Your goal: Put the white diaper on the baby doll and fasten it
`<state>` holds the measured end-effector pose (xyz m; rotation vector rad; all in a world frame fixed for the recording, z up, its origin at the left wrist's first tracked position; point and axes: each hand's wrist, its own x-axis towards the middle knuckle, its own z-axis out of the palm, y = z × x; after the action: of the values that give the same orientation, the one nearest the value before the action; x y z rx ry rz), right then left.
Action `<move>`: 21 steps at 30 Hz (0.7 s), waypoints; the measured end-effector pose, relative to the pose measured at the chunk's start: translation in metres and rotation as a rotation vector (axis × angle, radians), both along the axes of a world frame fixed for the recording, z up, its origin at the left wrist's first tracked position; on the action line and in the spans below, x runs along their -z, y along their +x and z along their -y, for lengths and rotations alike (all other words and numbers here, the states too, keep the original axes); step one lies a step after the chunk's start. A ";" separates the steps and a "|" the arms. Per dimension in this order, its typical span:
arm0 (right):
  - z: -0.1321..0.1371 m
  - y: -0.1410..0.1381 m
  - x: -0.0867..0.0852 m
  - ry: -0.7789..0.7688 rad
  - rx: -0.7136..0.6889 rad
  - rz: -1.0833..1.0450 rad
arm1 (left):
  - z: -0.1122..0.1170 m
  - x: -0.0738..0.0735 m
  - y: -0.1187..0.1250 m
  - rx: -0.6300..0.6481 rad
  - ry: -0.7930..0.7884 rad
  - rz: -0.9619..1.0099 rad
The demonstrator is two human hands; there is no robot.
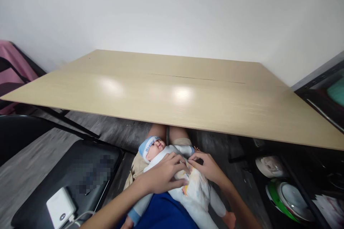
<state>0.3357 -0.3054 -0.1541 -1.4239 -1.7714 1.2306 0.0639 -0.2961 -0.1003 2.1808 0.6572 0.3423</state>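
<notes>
A baby doll (173, 150) lies on its back across my lap, its head to the upper left. It wears a blue and white cap (148, 146) with lettering, a pale outfit and a white printed diaper (199, 186). My left hand (168, 173) rests on the doll's middle, fingers spread and thumb apart, at the diaper's upper left edge. At the opposite side, my right hand (205, 166) has its thumb and fingertips closed on the diaper's upper edge, next to the doll's sleeve. The exact grip of the fingertips is partly hidden.
A wide wooden table (172, 93) stands just beyond my knees, against a white wall (172, 14). To my left, a black chair (40, 182) carries a white power bank (61, 207) with a cable. Lower right, a dark shelf holds a round lidded pot (292, 200).
</notes>
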 end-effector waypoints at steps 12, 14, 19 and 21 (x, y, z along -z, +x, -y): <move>0.003 -0.009 -0.015 0.145 -0.049 0.004 | 0.003 -0.026 -0.012 -0.013 -0.069 0.161; 0.012 -0.022 -0.035 0.131 -0.189 0.018 | 0.011 -0.043 -0.027 0.004 -0.137 0.113; 0.038 -0.004 -0.065 -0.014 -0.171 0.129 | 0.037 -0.052 -0.056 0.093 -0.343 -0.002; 0.054 0.022 -0.068 -0.148 -0.157 0.144 | 0.037 -0.044 -0.054 0.121 -0.402 0.004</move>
<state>0.3574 -0.3591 -0.0863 -1.5130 -1.9552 1.3958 0.0101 -0.3327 -0.0567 1.8237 0.5366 0.1353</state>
